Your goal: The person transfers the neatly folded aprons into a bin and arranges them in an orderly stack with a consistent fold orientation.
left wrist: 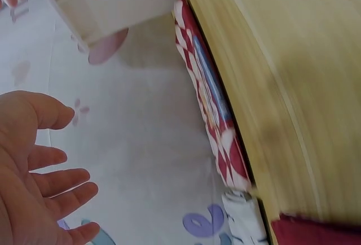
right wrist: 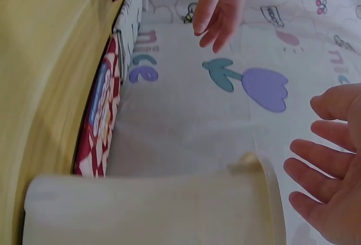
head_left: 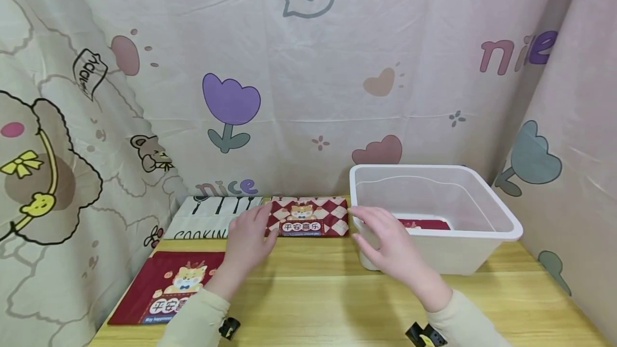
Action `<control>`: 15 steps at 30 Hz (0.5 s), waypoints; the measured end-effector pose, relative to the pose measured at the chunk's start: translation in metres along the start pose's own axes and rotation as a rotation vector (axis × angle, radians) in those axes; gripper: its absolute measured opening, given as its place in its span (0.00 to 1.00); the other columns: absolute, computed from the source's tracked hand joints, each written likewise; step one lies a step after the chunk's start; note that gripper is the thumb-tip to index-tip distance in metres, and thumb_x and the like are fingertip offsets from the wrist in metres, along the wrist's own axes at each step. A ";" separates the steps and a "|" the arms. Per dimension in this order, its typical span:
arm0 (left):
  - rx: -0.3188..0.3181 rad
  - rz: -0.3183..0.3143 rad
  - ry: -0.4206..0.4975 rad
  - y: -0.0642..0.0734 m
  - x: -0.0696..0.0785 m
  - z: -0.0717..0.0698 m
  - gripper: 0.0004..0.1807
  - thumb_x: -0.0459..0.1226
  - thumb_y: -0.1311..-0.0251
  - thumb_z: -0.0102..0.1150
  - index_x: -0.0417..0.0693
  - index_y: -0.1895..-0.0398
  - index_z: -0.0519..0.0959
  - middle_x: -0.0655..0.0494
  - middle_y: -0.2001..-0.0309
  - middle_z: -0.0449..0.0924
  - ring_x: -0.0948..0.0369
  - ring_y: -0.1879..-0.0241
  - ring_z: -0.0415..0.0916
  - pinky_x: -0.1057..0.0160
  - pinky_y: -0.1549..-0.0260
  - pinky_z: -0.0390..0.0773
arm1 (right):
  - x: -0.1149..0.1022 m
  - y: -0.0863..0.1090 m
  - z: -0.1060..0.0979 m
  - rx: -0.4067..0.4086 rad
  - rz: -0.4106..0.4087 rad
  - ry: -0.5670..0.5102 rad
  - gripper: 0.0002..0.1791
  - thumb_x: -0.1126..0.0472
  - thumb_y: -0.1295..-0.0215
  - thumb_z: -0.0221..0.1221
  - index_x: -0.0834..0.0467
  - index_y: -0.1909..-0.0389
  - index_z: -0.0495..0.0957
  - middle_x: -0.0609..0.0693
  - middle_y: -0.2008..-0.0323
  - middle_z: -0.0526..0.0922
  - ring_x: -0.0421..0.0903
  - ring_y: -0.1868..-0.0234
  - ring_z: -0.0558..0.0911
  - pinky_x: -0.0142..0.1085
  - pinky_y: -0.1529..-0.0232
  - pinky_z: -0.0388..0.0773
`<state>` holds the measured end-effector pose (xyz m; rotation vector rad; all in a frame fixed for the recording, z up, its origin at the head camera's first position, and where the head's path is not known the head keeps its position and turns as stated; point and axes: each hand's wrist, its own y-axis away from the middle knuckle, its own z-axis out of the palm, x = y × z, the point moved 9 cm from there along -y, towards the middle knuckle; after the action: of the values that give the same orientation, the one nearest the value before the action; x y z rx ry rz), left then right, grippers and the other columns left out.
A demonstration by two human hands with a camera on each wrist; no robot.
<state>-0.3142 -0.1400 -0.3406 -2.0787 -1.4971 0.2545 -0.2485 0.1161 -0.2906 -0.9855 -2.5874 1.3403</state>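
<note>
My left hand [head_left: 248, 239] hovers with spread, relaxed fingers and nothing in them, between the white "COOKING" cloth [head_left: 202, 216] and the red checkered folded cloth [head_left: 308, 218]. Over the left front rim of the white plastic bin [head_left: 434, 253], my right hand [head_left: 389, 244] is held with loose, empty fingers. Both wrist views show the fingers apart with no object between them. Inside the bin lies a dark red cloth item [head_left: 429, 224], partly hidden by the front rim. A plain dark red folded cloth [head_left: 140, 285] with a cartoon animal print lies at the left front, partly covered by my left forearm.
A wooden table [head_left: 308, 304] carries the cloths and the bin. Behind it hangs a pale printed curtain [head_left: 308, 79], which also closes in the left and right sides. The white and checkered cloths lie in a row along the table's back edge.
</note>
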 end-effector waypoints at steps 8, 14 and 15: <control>-0.022 -0.061 0.007 0.012 -0.031 -0.009 0.34 0.42 0.41 0.67 0.39 0.33 0.70 0.38 0.40 0.74 0.40 0.41 0.69 0.35 0.46 0.64 | -0.017 0.000 0.018 -0.041 0.005 -0.023 0.30 0.67 0.44 0.68 0.60 0.38 0.75 0.53 0.42 0.80 0.52 0.42 0.77 0.49 0.41 0.73; -0.012 -0.064 0.003 0.028 -0.052 -0.008 0.32 0.41 0.42 0.68 0.36 0.36 0.72 0.37 0.42 0.75 0.40 0.42 0.70 0.34 0.47 0.65 | -0.020 0.009 0.032 -0.061 0.026 -0.060 0.29 0.67 0.44 0.68 0.61 0.40 0.75 0.52 0.42 0.79 0.51 0.41 0.77 0.51 0.39 0.72; -0.010 -0.061 0.008 0.031 -0.054 -0.008 0.32 0.40 0.42 0.68 0.36 0.36 0.72 0.36 0.42 0.75 0.39 0.42 0.70 0.34 0.47 0.65 | -0.021 0.011 0.035 -0.060 0.025 -0.065 0.29 0.67 0.45 0.68 0.61 0.40 0.75 0.52 0.42 0.80 0.51 0.41 0.77 0.51 0.40 0.72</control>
<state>-0.3053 -0.1992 -0.3599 -2.0359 -1.5569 0.2163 -0.2382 0.0841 -0.3153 -1.0021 -2.6867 1.3294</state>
